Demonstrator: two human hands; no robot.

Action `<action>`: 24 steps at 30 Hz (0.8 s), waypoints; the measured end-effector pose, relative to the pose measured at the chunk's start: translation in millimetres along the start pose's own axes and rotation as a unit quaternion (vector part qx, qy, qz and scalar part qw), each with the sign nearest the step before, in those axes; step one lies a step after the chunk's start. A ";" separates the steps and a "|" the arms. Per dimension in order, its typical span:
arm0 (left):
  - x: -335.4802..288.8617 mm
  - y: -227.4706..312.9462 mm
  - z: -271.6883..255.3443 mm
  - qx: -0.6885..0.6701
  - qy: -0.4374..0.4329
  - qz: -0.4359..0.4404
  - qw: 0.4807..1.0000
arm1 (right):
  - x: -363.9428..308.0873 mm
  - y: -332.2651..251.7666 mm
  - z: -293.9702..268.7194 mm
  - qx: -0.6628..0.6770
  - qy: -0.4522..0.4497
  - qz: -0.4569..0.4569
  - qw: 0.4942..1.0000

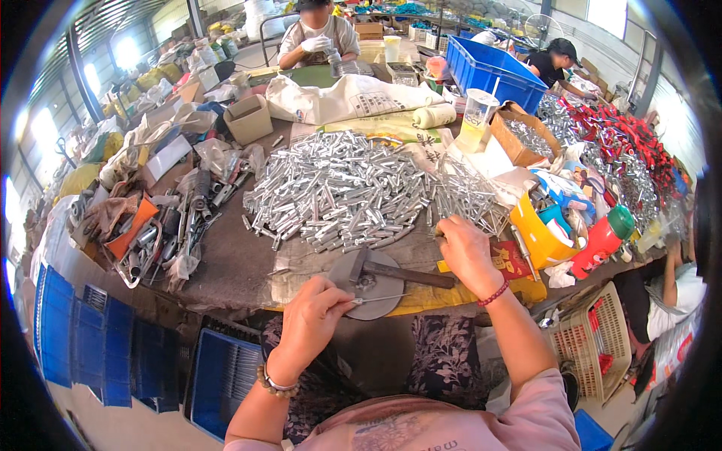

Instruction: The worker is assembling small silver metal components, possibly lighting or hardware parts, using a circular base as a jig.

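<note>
Many short, silvery metal tubes, smooth and cylindrical, lie crosswise in a broad, loose heap at the middle of the dark, cloth-textured worktop. Adjoining it on the right is a smaller pile of thinner metal pieces. At the near edge, a flat, round, matt grey disc carries a hammer, its blocky head to the left and its straight, dark handle extending right beyond the disc's rim. On the far right of the near area stand a folded yellow-orange box and a rounded red bottle with a ribbed green cap.

Left hand: thumb and fingers closed in a pinch on one end of a slender metal rod, whose free length points right over the near part of the disc. Right hand: fingers curled, just beside the near margin of the thinner pieces; whether it grips anything cannot be told.

Both forearms enter from the near side. The left is bent inward toward the disc; the right reaches farther, back of the hand upward, wrist to the right of the hammer.
</note>
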State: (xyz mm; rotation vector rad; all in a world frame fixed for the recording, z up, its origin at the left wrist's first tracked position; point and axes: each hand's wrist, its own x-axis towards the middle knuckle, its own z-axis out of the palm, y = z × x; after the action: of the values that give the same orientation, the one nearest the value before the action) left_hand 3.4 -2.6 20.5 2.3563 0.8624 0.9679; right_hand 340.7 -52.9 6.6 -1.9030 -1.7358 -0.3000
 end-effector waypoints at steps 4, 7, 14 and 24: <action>-1.5 -2.4 -0.2 0.000 0.002 0.004 1.000 | 1.6 -7.3 -13.4 0.029 -0.001 0.012 1.000; -0.1 0.6 -0.2 -0.006 0.000 0.004 1.000 | 1.1 4.7 1.9 -0.012 -0.006 0.002 1.000; -1.4 -0.1 -1.0 -0.008 -0.004 -0.006 1.000 | 1.0 5.0 -0.1 0.000 0.006 -0.015 1.000; -0.9 -0.9 0.2 -0.006 -0.008 -0.008 1.000 | 0.0 -12.5 -9.8 0.040 0.006 -0.017 0.999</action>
State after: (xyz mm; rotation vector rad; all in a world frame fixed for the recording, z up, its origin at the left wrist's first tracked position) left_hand 2.7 -2.7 19.5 2.3415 0.8651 0.9433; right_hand 330.5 -57.7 17.7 -1.8127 -1.7464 -0.2504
